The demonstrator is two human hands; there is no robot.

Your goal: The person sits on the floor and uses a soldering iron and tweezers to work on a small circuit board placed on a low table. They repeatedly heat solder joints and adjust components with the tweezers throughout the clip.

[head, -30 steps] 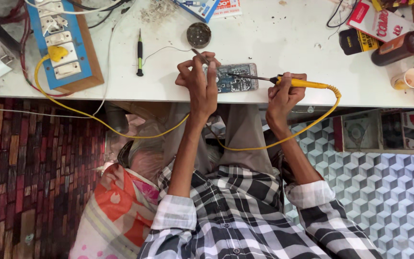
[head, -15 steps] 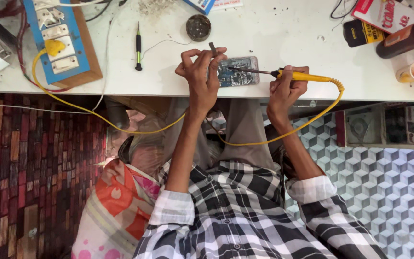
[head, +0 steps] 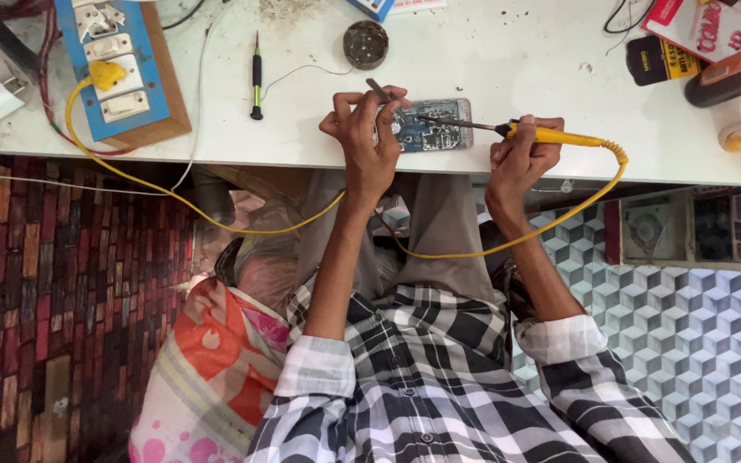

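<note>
While the left hand [head: 370, 137] pinches thin metal tweezers [head: 381, 91] over the opened phone with its bare circuit board [head: 432, 125], the right hand [head: 521, 159] is wrapped around a yellow-handled soldering iron [head: 551, 135], tip on the board. That phone lies near the white bench [head: 490, 60] edge, a black-and-green screwdriver [head: 256, 75] off to its left.

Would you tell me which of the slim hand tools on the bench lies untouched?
The black-and-green screwdriver, lying alone left of the hands; the yellow soldering iron and tweezers are both held.
</note>
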